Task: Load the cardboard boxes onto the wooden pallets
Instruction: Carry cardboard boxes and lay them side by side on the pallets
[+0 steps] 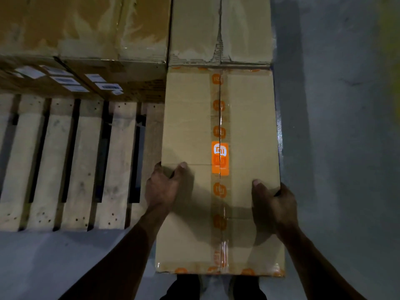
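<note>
Box (pixel 220 169) lies long-side toward twelve o'clock on the pallet (pixel 71 161), its near end overhanging the floor. Left hand (pixel 162 187) and right hand (pixel 275 204) grip its side edges, thumbs on top. Uneven pushing could skew it against the stacked boxes (pixel 218 29).

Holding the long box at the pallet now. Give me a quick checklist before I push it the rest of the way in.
1. Grip: left hand and right hand grip opposite sides of the taped box: ok.
2. Far end meets the stacked box behind: ok.
3. Near end over the floor, off the pallet: not ok.
4. Bare slats to the left free: ok.
5. Pallet support under the box: cannot tell.
</note>
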The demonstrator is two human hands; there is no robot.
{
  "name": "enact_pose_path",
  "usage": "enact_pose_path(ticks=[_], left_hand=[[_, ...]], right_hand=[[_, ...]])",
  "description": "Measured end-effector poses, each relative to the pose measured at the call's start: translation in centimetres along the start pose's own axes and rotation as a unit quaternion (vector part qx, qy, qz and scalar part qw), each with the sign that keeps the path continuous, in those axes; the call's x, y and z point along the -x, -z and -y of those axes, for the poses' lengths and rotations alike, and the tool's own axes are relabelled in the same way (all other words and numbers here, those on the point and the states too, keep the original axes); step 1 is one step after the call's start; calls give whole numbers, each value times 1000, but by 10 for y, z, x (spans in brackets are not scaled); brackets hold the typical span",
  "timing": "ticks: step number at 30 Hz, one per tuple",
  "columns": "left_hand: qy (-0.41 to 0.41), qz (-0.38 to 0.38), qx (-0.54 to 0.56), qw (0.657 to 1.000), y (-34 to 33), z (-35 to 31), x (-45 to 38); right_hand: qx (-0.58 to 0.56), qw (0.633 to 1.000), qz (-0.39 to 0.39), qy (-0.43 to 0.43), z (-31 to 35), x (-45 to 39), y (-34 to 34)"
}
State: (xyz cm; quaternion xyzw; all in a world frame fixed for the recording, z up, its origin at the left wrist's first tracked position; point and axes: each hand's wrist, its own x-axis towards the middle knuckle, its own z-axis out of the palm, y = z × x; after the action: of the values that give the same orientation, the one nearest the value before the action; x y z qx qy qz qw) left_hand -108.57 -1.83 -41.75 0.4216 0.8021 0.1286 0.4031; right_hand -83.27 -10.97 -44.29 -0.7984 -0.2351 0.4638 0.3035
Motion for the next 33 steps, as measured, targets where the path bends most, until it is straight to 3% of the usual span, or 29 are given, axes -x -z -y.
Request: enact_pose_path(ticks=[7,22,33], left_hand=[[7,-2,21,1000,-3,1,-5],[-16,-9,-9,1000,2,-1,-7],[-12,20,54,998,1,16,-17]], right_hand=[[11,1000,-7,27,2,0,-2],[4,1000,-16,-15,-2,-2,-7],[4,1000,-12,0,-1,1,-12]])
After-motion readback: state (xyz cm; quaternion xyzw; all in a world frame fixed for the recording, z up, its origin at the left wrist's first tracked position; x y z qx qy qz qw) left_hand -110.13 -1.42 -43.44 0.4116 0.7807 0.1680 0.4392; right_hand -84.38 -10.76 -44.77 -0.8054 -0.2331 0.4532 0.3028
